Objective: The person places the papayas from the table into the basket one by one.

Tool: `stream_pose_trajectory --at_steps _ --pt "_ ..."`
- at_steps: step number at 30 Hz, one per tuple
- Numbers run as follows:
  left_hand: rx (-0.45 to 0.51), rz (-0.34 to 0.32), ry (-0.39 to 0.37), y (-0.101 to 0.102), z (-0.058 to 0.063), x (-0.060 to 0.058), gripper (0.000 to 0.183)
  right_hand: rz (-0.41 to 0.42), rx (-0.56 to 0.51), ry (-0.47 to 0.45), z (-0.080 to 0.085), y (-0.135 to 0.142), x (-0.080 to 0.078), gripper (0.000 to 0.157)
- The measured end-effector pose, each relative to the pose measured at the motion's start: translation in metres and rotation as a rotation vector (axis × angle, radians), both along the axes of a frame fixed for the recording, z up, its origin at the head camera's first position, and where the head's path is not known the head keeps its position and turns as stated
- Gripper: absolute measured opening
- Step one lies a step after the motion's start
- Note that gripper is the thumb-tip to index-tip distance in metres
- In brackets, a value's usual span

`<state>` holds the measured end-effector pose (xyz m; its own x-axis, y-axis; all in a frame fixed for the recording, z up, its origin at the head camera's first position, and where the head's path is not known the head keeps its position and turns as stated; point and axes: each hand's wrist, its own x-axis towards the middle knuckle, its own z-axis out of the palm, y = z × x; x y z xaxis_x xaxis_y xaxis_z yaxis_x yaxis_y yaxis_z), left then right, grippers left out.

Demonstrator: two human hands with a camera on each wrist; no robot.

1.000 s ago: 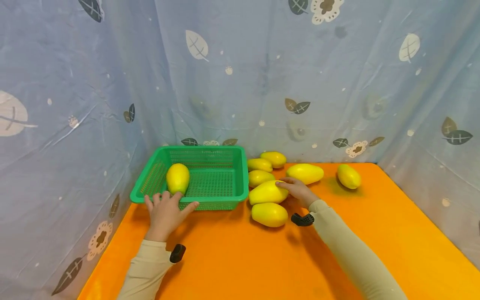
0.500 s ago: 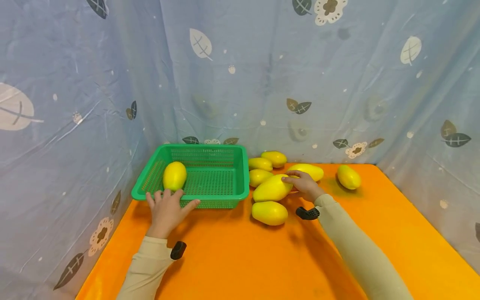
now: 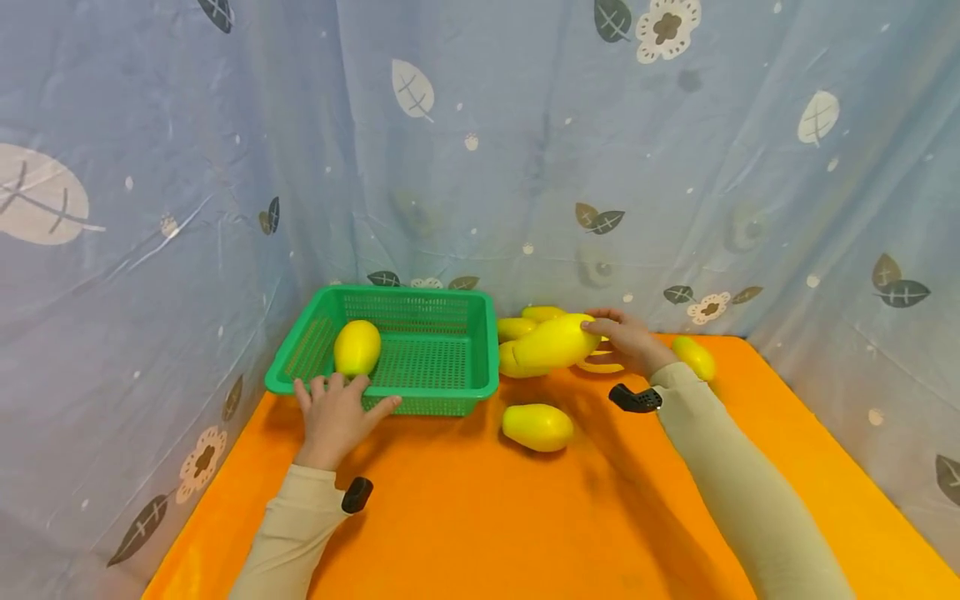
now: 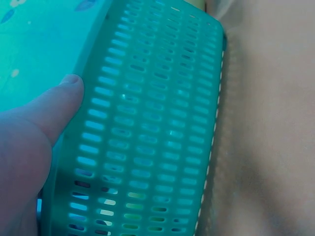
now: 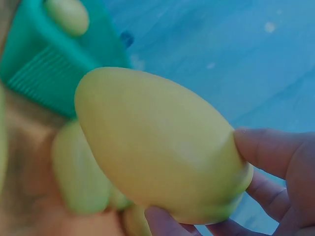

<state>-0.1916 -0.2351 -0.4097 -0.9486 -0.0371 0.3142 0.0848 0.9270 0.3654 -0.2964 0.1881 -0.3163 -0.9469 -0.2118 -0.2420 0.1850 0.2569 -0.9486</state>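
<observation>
One yellow fruit (image 3: 551, 342) is risking a slip: we're gripping just its 2 o'clock end, right hand (image 3: 630, 340), left hand (image 3: 332, 422) resting on the green basket (image 3: 435, 394).

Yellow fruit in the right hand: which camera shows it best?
Right wrist view: the held fruit is large, only one end partly covered by the right hand. The head view shows it smaller, overlapping other fruits. The left wrist view shows mainly the basket; no held fruit discernible.
</observation>
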Motion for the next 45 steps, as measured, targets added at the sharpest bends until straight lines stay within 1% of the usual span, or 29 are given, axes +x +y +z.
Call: stream_pose_trajectory --at_steps 3,5,7,9,12,15,19,22,24,26,30,33,35,39,42,45 --pt "-0.001 -0.002 -0.007 0.0 0.001 -0.001 0.066 0.022 -0.018 0.027 0.022 -0.014 -0.001 0.067" --pt "-0.005 0.001 -0.017 0.002 0.001 -0.001 0.067 0.027 -0.043 0.038 0.032 -0.03 -0.003 0.066" --pt "-0.007 0.003 -0.028 0.004 -0.001 -0.001 0.067 0.023 -0.073 0.034 0.037 -0.052 -0.003 0.064" --pt "-0.008 0.006 -0.035 0.007 -0.003 -0.001 0.067 0.024 -0.104 0.027 0.036 -0.076 -0.003 0.061" --pt "-0.002 0.007 -0.047 0.014 -0.007 -0.001 0.066 0.021 -0.144 0.002 0.023 -0.113 -0.001 0.059" --pt "0.002 0.004 -0.062 0.022 -0.009 -0.002 0.066 0.021 -0.158 -0.019 0.003 -0.145 0.003 0.058" --pt "0.01 -0.013 -0.058 0.034 -0.009 -0.004 0.066 -0.001 -0.089 -0.014 -0.026 -0.173 0.008 0.054" --pt "0.016 -0.02 -0.034 0.04 -0.007 -0.006 0.065 0.006 -0.031 -0.009 -0.041 -0.185 0.011 0.053" --pt "0.017 -0.022 -0.021 0.041 -0.006 -0.007 0.065 0.025 -0.015 -0.011 -0.046 -0.19 0.013 0.055" --pt "0.017 -0.022 -0.012 0.041 -0.004 -0.007 0.065 0.041 -0.012 -0.005 -0.048 -0.192 0.014 0.058" --pt "0.006 -0.016 -0.011 0.037 -0.001 -0.007 0.065 0.051 -0.021 0.007 -0.046 -0.194 0.012 0.06" --pt "0.007 -0.007 -0.025 0.032 -0.001 -0.006 0.066 0.067 -0.02 0.01 -0.041 -0.193 0.013 0.059" --pt "0.014 -0.003 -0.034 0.028 -0.001 -0.006 0.066 0.083 -0.021 0.013 -0.036 -0.19 0.014 0.058" --pt "0.017 0.003 -0.037 0.019 -0.001 -0.005 0.066 0.113 -0.018 0.039 -0.019 -0.175 0.018 0.056" --pt "0.009 0.009 -0.036 0.011 0.002 -0.004 0.067 0.114 -0.01 0.081 -0.003 -0.154 0.02 0.057" --pt "0.0 0.018 -0.041 0.002 0.005 -0.004 0.068 0.103 0.001 0.124 0.009 -0.125 0.02 0.06"
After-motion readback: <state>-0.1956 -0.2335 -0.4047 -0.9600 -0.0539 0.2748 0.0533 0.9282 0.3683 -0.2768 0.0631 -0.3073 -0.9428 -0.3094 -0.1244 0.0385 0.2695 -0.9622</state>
